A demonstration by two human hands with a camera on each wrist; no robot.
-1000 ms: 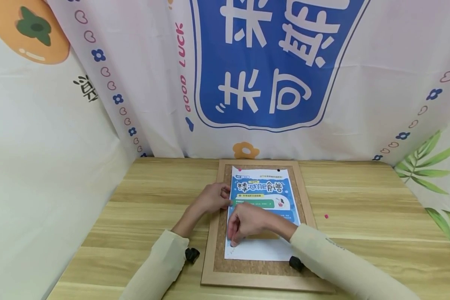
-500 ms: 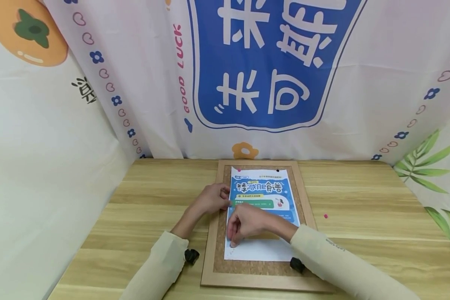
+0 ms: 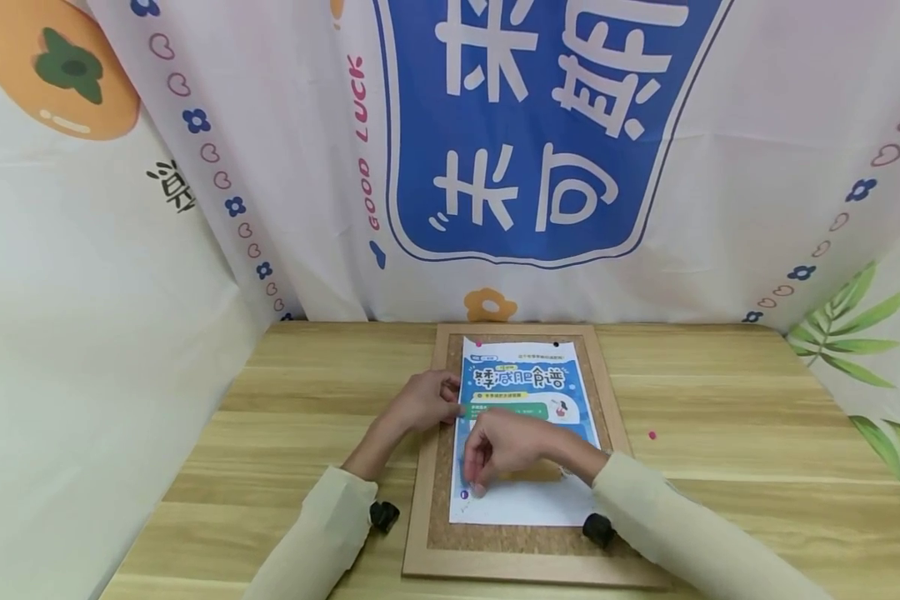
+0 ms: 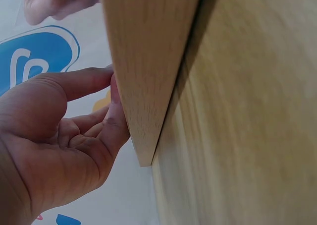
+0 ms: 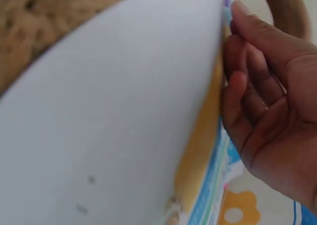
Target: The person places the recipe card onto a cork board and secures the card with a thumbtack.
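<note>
A printed poster (image 3: 525, 507) lies on a wood-framed cork board (image 3: 525, 540). My left hand (image 3: 429, 398) rests at the board's left side, its fingertips at the poster's left edge. In the left wrist view, my left thumb and bent fingers reach over the wooden frame (image 4: 148, 61), which hides their tips. A purple pushpin (image 3: 464, 494) stands in the poster's lower left corner. Just right of that pin is my right hand (image 3: 506, 446), low over the poster with fingers loosely bent and nothing between them. The right wrist view shows the pin (image 5: 227, 0) beside the fingertips.
At the poster's top are a pink pushpin (image 3: 478, 343) and a black pushpin (image 3: 557, 344). Another pink pushpin (image 3: 652, 435) lies on the wooden table (image 3: 720, 500) right of the board. A printed curtain (image 3: 330, 167) hangs behind the table.
My right hand has released the purple pushpin and shifted slightly right, uncovering it. The left hand keeps its place at the poster's edge.
</note>
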